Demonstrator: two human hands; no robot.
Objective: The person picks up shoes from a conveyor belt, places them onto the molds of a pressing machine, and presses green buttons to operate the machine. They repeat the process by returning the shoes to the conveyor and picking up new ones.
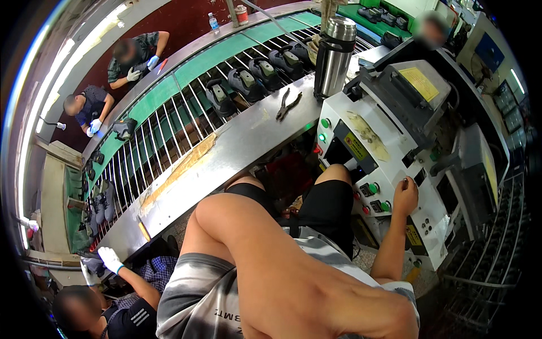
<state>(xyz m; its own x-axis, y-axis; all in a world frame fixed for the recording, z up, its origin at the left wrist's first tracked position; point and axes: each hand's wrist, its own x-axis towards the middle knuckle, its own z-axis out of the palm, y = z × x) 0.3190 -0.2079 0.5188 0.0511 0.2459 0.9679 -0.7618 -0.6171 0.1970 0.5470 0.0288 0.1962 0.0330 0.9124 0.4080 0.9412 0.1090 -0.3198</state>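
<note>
My right hand (405, 196) rests against the front of a white machine (368, 121), its fingers curled together. A small dark spot shows at the fingertips, and I cannot make out whether it is something held. Green buttons (374, 188) and red ones sit on the panel left of this hand. My left arm (248, 237) is bent across my body, elbow toward the conveyor. Very close to the camera, the back of my left hand (350, 305) runs off the lower edge, with its fingers hidden.
Pliers (288, 105) and a steel thermos (336, 59) are on the metal ledge (248, 127). Beyond it, a roller conveyor (164, 133) carries several grey-black shoes (244, 83). Gloved co-workers (132, 59) sit across it; another person (107, 308) works at lower left. A wire rack (485, 265) stands right.
</note>
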